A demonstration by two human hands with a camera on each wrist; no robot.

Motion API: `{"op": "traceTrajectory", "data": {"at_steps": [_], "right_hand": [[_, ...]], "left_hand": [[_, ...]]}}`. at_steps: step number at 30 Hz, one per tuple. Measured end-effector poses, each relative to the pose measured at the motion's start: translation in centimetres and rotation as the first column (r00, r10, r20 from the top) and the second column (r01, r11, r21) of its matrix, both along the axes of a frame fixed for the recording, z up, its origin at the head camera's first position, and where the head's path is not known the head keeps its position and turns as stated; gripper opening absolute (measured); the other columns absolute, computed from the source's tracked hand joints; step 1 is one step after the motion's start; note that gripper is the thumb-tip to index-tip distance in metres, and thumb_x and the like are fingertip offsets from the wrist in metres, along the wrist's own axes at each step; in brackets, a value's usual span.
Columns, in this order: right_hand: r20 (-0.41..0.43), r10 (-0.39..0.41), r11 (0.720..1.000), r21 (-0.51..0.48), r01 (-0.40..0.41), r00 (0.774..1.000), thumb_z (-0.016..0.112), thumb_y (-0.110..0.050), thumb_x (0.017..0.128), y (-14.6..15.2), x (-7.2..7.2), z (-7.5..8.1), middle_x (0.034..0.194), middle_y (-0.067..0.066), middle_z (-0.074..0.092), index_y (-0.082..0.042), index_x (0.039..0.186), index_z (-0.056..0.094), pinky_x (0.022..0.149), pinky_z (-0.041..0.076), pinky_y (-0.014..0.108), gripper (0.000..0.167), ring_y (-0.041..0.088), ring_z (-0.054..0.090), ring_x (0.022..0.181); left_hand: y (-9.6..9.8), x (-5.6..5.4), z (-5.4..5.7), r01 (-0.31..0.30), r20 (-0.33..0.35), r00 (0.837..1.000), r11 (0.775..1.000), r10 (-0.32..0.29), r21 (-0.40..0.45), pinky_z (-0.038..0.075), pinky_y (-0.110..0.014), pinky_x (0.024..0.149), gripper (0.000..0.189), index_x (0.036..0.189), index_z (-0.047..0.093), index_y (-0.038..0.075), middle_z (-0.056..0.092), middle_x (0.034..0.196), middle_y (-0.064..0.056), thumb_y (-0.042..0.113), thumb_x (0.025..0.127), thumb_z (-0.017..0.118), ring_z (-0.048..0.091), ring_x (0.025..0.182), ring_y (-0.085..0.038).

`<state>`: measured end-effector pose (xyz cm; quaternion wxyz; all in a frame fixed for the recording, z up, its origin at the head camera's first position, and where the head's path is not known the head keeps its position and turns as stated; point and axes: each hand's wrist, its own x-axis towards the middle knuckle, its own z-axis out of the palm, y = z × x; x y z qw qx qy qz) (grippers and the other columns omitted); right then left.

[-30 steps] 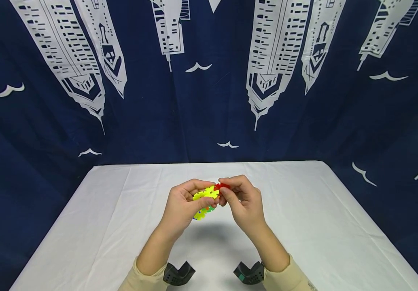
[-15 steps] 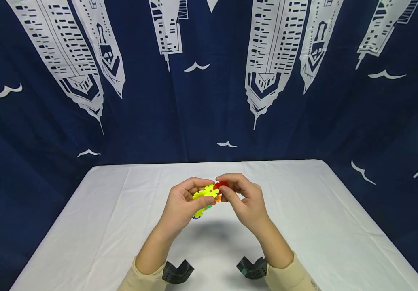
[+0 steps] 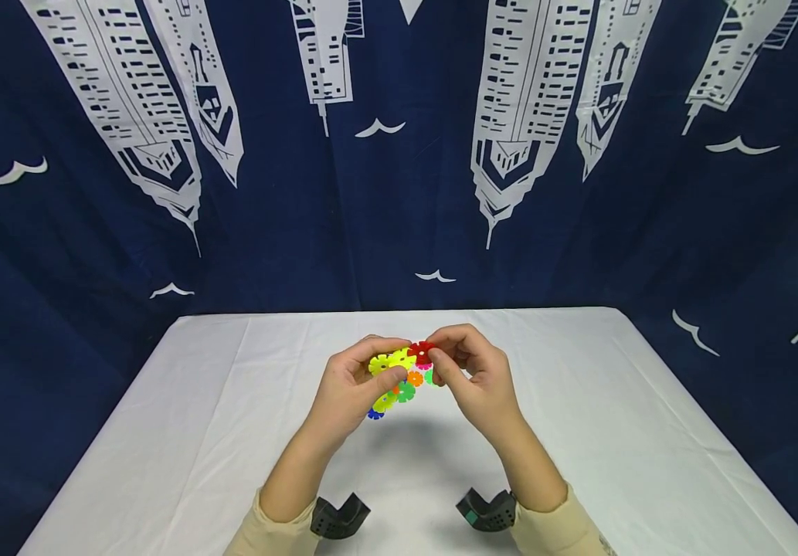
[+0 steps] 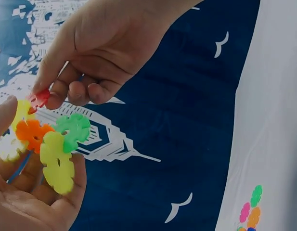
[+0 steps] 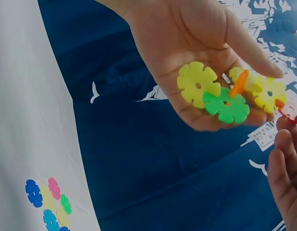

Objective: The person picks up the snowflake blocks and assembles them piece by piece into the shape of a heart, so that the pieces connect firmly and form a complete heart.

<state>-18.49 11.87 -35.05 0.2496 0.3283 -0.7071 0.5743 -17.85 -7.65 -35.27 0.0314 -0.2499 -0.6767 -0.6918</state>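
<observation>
My left hand [image 3: 353, 386] holds a joined group of notched, flower-shaped plastic discs between thumb and fingers. In the left wrist view the group shows a yellow disc [image 4: 58, 163], a green disc [image 4: 75, 130] and an orange disc [image 4: 35, 136]. More yellow discs [image 5: 270, 94] sit toward the thumb in the right wrist view. My right hand [image 3: 475, 374] pinches a red disc [image 3: 422, 353] between thumb and index finger, at the end yellow disc [image 3: 402, 359]. The red disc's edge overlaps that yellow one. Fingers hide part of the group.
Several loose discs lie on the white-covered table [image 3: 232, 432], among them a pink disc [image 5: 54, 188], a blue disc [image 5: 34, 193] and an orange disc [image 4: 254, 217]. A dark blue curtain [image 3: 343, 232] with white building prints hangs behind the table.
My right hand has shifted slightly up and to the right. The red disc has turned to face the head camera more. More discs show below and between the hands.
</observation>
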Motion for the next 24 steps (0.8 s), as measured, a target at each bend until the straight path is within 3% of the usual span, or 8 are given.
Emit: {"op": "traceTrajectory", "data": {"at_steps": [3, 6, 10, 15, 19, 24], "right_hand": [[0.046, -0.018, 1.000, 0.000, 0.018, 0.999, 0.063, 0.008, 0.092, -0.1, 0.0, -0.1, 0.081, 0.010, 0.066, 0.000, 0.103, 0.062, 0.056, 0.054, 0.022, 0.014, 0.012, 0.056, 0.059], [0.110, -0.021, 1.000, -0.018, 0.023, 0.994, 0.064, 0.004, 0.093, -0.3, -0.2, -0.3, 0.080, 0.014, 0.065, 0.000, 0.102, 0.063, 0.055, 0.054, 0.023, 0.010, 0.014, 0.056, 0.058], [0.217, 0.007, 0.998, -0.062, 0.006, 0.976, 0.064, 0.000, 0.095, -0.6, -0.2, -0.4, 0.078, 0.020, 0.064, 0.000, 0.102, 0.063, 0.054, 0.054, 0.025, 0.007, 0.017, 0.056, 0.055], [0.325, 0.055, 0.995, -0.102, -0.023, 0.944, 0.063, -0.003, 0.095, -1.1, 0.0, -0.3, 0.078, 0.011, 0.066, -0.001, 0.102, 0.062, 0.055, 0.054, 0.026, 0.007, 0.018, 0.057, 0.055], [0.355, 0.082, 0.992, -0.120, -0.041, 0.931, 0.063, -0.003, 0.095, -1.2, 0.1, -0.3, 0.078, 0.000, 0.067, 0.000, 0.103, 0.061, 0.055, 0.054, 0.025, 0.009, 0.018, 0.056, 0.054], [0.350, 0.094, 0.991, -0.121, -0.054, 0.932, 0.063, -0.003, 0.096, -1.2, -0.1, -0.5, 0.077, -0.001, 0.066, 0.002, 0.105, 0.061, 0.056, 0.053, 0.025, 0.011, 0.018, 0.056, 0.055]], "left_hand": [[0.1, -0.2, -0.2, -0.055, -0.084, 0.995, 0.997, 0.051, -0.049, 0.054, -0.021, 0.091, 0.035, 0.128, 0.063, 0.005, 0.060, 0.127, -0.011, 0.008, 0.094, 0.068, 0.060, 0.110, -0.013], [0.3, -0.2, -0.4, -0.096, -0.145, 0.986, 0.992, 0.083, -0.082, 0.052, -0.022, 0.097, 0.036, 0.131, 0.061, 0.008, 0.059, 0.131, -0.008, 0.005, 0.095, 0.065, 0.059, 0.113, -0.015], [0.4, -0.1, -0.5, -0.097, -0.160, 0.984, 0.990, 0.080, -0.100, 0.057, -0.022, 0.085, 0.039, 0.132, 0.060, 0.013, 0.059, 0.131, -0.004, 0.005, 0.094, 0.065, 0.062, 0.103, -0.017], [0.7, -0.2, -0.6, -0.168, -0.194, 0.971, 0.974, 0.137, -0.152, 0.058, -0.022, 0.071, 0.040, 0.127, 0.062, 0.018, 0.063, 0.123, 0.000, 0.006, 0.090, 0.073, 0.061, 0.092, -0.016], [0.8, -0.3, -0.9, -0.222, -0.217, 0.959, 0.961, 0.184, -0.165, 0.058, -0.023, 0.070, 0.040, 0.122, 0.064, 0.019, 0.065, 0.115, 0.000, 0.006, 0.086, 0.077, 0.061, 0.086, -0.016], [0.7, -0.3, -0.9, -0.248, -0.223, 0.952, 0.956, 0.210, -0.158, 0.057, -0.023, 0.070, 0.038, 0.117, 0.066, 0.020, 0.066, 0.111, 0.000, 0.007, 0.085, 0.079, 0.062, 0.084, -0.016]]}}
